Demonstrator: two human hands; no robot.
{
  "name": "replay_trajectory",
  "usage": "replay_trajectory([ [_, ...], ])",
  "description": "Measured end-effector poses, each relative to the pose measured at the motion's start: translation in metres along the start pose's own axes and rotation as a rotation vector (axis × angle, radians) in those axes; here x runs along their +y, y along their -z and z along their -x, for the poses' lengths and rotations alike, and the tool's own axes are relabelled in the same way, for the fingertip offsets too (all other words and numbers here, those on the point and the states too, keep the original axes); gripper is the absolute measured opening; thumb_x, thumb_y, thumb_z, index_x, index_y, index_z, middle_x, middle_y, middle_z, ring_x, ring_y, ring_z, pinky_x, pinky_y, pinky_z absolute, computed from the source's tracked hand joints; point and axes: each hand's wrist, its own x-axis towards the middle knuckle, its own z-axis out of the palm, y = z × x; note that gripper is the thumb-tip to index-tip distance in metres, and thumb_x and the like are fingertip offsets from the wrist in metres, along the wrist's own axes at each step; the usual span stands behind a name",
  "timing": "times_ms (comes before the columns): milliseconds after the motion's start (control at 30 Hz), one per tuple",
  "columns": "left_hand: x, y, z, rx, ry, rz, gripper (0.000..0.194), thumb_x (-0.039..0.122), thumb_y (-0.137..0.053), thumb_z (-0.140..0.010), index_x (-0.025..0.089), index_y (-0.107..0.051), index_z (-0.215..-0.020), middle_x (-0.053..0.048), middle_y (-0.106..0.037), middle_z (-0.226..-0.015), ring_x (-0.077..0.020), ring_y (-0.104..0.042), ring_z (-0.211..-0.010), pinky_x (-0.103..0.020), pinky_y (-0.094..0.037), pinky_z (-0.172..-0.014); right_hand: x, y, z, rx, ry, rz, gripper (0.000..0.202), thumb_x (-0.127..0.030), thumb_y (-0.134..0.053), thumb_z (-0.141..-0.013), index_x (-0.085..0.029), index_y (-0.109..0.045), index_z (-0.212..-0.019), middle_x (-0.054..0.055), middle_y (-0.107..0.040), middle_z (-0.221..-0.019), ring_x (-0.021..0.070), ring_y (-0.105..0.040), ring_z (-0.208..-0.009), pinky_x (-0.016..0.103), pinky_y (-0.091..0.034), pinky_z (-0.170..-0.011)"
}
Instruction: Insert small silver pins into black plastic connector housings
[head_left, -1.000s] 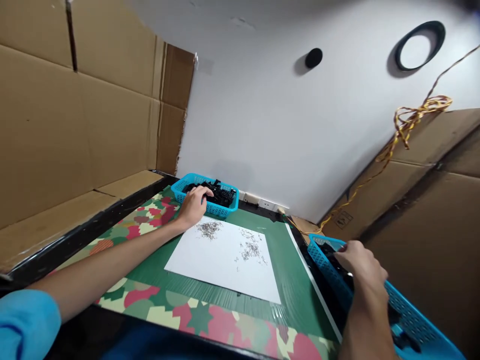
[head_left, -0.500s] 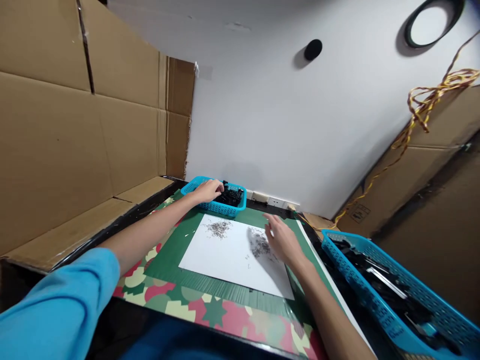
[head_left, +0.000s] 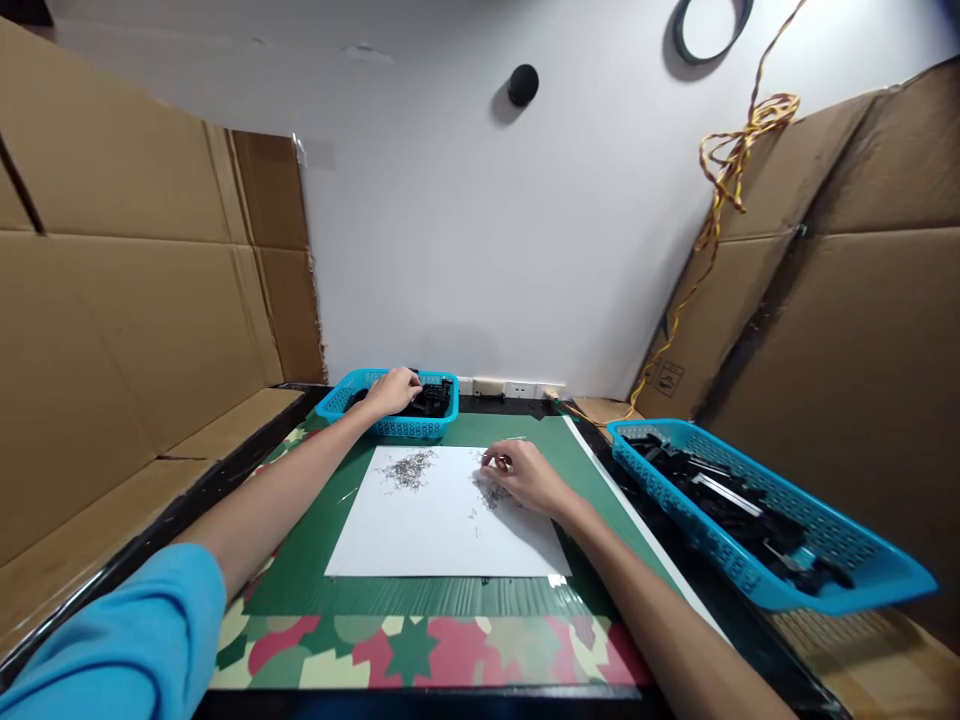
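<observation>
Grip: right hand (head_left: 529, 475) curls over the right heap (head_left: 491, 495), left hand (head_left: 394, 390) over the far basket (head_left: 409, 427); cannot tell whether either pinches anything.
Spill risk: a dragging right wrist could scatter bits.
Mat: one, green (head_left: 300, 560).
Baskets: two, including the right basket (head_left: 885, 580).
Sheet: one, white (head_left: 442, 545).
Heaps: two, counting the left heap (head_left: 410, 470).

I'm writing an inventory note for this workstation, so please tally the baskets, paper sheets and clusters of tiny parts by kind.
Blue perforated baskets: 2
White paper sheet: 1
Clusters of tiny parts: 2
Total: 5
</observation>
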Motion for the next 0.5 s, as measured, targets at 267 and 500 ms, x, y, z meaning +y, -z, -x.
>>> replay_trajectory([
  [267,0.004,0.033,0.059,0.313,-0.135,0.287,0.040,0.051,-0.065,-0.099,0.016,-0.080,-0.110,-0.009,-0.069,-0.103,-0.0169,-0.058,-0.075,-0.031,-0.049,-0.071,-0.006,-0.015,-0.006,-0.071,0.006,-0.207,0.003,-0.021,-0.078,-0.084,-0.018,-0.080,-0.084,0.004,-0.073,-0.081,0.0166,-0.059,-0.070,0.027,-0.040,-0.067],
  [500,0.046,0.003,0.149,0.157,-0.061,0.954,0.040,0.059,-0.072,-0.096,0.020,-0.068,-0.104,0.003,-0.055,-0.072,-0.0121,-0.051,-0.061,-0.025,-0.038,-0.059,-0.014,0.002,-0.009,-0.047,0.008,-0.372,0.012,-0.029,-0.070,-0.092,-0.018,-0.072,-0.086,0.002,-0.070,-0.079,0.0155,-0.056,-0.070,0.027,-0.040,-0.065],
])
